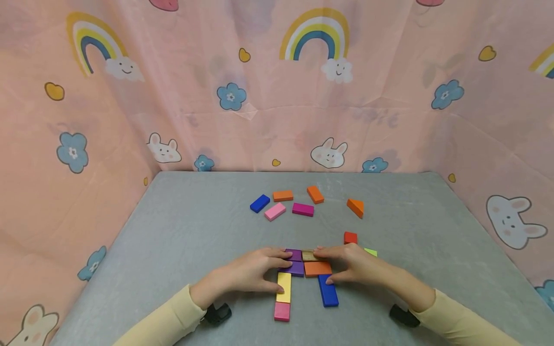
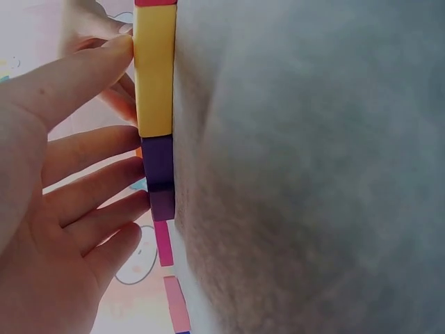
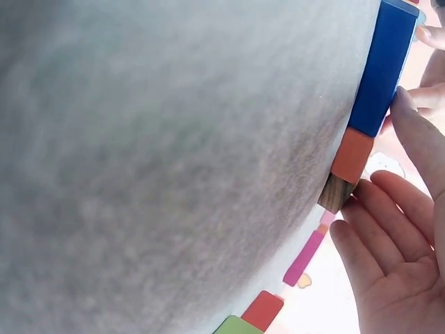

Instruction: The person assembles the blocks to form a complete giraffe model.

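A person in pale yellow sleeves is pressing flat coloured blocks together on a grey bench. The left hand, fingers straight and apart, is touching two purple blocks and, with the thumb, a yellow block that has a pink block below it. The right hand, also with a flat, unclenched grip, is pushing a wood-grain block, an orange block and a blue block. Squaring the cluster well seems to call for even, gentle inward pressure from both sides, keeping the blocks flat so none ride up. Spare blocks are lying further back. No writing or brand is showing anywhere.
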`<act>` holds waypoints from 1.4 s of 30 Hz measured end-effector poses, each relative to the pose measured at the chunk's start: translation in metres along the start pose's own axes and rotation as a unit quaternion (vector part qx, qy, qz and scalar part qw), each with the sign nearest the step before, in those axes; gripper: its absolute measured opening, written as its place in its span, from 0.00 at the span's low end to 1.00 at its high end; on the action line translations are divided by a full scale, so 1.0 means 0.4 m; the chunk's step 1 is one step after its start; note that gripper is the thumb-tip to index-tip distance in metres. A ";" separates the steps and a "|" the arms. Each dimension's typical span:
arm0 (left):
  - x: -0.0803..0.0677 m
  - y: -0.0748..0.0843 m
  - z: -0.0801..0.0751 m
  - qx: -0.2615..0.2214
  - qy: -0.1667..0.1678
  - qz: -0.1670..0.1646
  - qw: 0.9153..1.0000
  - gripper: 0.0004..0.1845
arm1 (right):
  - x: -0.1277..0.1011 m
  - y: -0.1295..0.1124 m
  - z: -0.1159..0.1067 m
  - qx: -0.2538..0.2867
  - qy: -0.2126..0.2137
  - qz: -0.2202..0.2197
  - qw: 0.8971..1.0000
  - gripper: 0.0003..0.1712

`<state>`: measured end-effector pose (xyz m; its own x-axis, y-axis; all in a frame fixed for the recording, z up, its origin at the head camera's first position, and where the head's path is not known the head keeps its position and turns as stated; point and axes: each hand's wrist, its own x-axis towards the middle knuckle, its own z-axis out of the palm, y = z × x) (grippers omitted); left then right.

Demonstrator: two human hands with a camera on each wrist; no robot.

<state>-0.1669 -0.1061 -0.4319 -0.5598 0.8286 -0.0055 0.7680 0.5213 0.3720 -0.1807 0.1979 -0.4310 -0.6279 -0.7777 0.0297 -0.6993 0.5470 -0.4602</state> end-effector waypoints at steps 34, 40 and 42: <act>0.004 0.003 0.002 -0.002 -0.001 -0.023 1.000 0.33 | -0.141 0.104 -0.086 -0.034 0.194 0.012 0.980 0.27; 0.005 0.004 0.002 -0.005 -0.002 -0.023 1.000 0.34 | -0.179 0.128 -0.078 -0.005 0.176 0.013 0.984 0.24; 0.005 0.003 0.002 -0.006 -0.001 -0.022 1.000 0.34 | -0.187 0.134 -0.074 0.001 0.167 0.015 0.986 0.24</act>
<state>-0.1666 -0.1037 -0.4323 -0.5920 0.8055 -0.0243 0.7390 0.5547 0.3823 -0.1813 0.2945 -0.4315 -0.7260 -0.6158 0.3060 -0.6782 0.5675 -0.4669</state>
